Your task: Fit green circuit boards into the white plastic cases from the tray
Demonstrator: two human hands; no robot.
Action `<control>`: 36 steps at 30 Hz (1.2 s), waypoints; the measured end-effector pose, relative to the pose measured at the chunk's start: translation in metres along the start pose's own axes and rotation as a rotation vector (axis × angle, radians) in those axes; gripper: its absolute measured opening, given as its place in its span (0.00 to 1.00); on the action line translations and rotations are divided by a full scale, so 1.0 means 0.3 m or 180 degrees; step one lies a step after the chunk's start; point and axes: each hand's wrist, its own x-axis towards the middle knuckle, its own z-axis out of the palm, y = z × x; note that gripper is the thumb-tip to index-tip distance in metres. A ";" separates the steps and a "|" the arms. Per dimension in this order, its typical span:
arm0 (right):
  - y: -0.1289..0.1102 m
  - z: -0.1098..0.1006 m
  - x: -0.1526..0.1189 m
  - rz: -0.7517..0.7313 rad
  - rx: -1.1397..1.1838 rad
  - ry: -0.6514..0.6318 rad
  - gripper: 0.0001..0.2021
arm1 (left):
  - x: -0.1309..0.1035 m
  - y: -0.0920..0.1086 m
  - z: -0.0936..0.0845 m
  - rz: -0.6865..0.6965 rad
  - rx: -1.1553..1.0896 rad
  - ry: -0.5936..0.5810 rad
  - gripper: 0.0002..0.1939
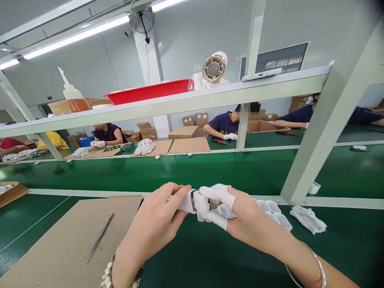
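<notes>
L hand [157, 216] pinches white housing [187, 203]; R hand [240, 208], w/ finger cots [220, 195], grips small white pc [200, 202] at its end, both above green bench [186, 256]. Best: steady L, edges aligned, light pressure, no forcing

White casing [187, 203] partly behind left hand [157, 214]
</notes>
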 end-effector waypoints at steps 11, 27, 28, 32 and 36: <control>0.014 -0.005 -0.011 -0.0380 -0.0398 0.0183 0.18 | 0.002 -0.002 -0.001 -0.0115 -0.0200 -0.0071 0.21; 0.053 -0.014 0.005 -0.1506 -0.0813 0.0969 0.25 | -0.002 0.005 -0.013 0.0045 -0.0825 -0.0042 0.22; 0.052 -0.017 0.006 -0.1522 -0.0803 0.0954 0.26 | -0.003 0.006 -0.014 0.0067 -0.0792 -0.0012 0.21; 0.051 -0.031 0.006 -0.1479 -0.0746 0.0855 0.27 | -0.001 0.012 -0.017 0.0131 -0.0618 0.0109 0.20; 0.049 -0.035 0.006 -0.1469 -0.0757 0.0912 0.25 | -0.001 0.020 -0.021 0.0190 -0.0508 0.0202 0.20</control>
